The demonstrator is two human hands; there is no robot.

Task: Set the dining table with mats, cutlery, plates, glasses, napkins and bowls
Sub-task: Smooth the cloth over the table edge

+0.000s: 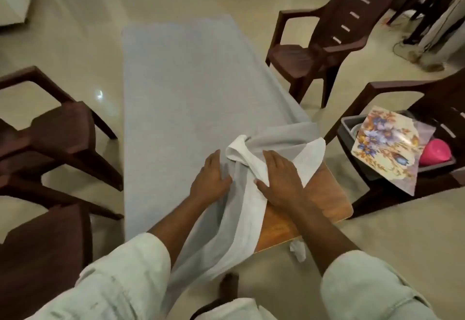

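On the table's (324, 201) near end, left hand (210, 181) and right hand (281, 181) (fingers straight) press the bunched cloth (241, 194).

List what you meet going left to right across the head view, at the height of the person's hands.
Dark brown chair → grey tablecloth → left hand → white cloth → right hand → bare wooden table corner → floral mat → pink bowl.
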